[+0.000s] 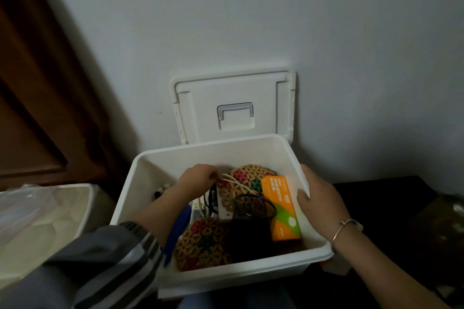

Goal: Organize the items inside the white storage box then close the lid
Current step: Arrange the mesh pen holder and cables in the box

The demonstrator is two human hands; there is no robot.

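Note:
The white storage box [175,276] stands open in front of me. Its lid [233,105] leans upright against the wall behind it. My left hand [198,177] reaches inside and pinches a white cord [238,184] lying over a round woven coaster [247,175]. My right hand [319,200] grips the box's right rim, thumb inside. Also inside are an orange carton [281,208], a black mesh cup [253,223], a second woven coaster [200,243], a blue object [175,231] and a white power strip [200,208], partly hidden.
A pale bin lined with clear plastic [50,216] stands to the left of the box. A dark wooden door [37,83] is at the far left. Dark furniture [401,208] lies to the right. The white wall is right behind the lid.

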